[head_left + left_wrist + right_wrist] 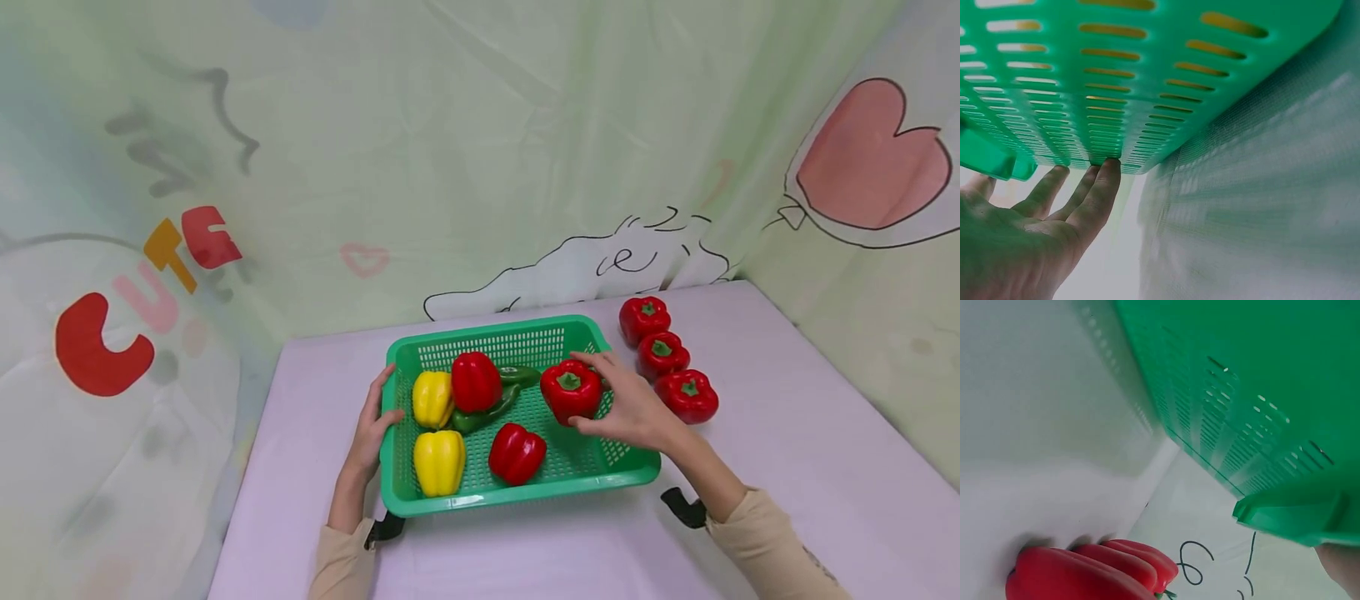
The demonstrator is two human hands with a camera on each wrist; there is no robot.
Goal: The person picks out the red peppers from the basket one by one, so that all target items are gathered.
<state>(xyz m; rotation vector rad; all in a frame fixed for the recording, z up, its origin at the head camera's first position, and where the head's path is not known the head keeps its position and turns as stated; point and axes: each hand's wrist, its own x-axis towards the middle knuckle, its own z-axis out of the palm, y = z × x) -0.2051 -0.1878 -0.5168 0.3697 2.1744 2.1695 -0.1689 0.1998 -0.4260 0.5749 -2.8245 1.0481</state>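
My right hand (pixel 626 404) grips a red bell pepper (pixel 570 392), stem facing up, at the right end of a green slotted basket (pixel 555 483). Whether this pepper touches the basket floor, I cannot tell. At the basket's left end, my left hand (pixel 367 433) holds the side, thumb over the rim; its fingertips (pixel 1109 167) touch the outer wall in the left wrist view. Inside lie two red bell peppers, one behind (pixel 476 382) and one in front (pixel 517 454), two yellow bell peppers (pixel 439 462), and long green peppers (pixel 487 410).
Three red bell peppers (pixel 663 354) stand in a row on the pale table (pixel 787 417), just right of the basket. They also show low in the right wrist view (pixel 1085 572). A printed cloth (pixel 480 167) hangs behind and beside the table.
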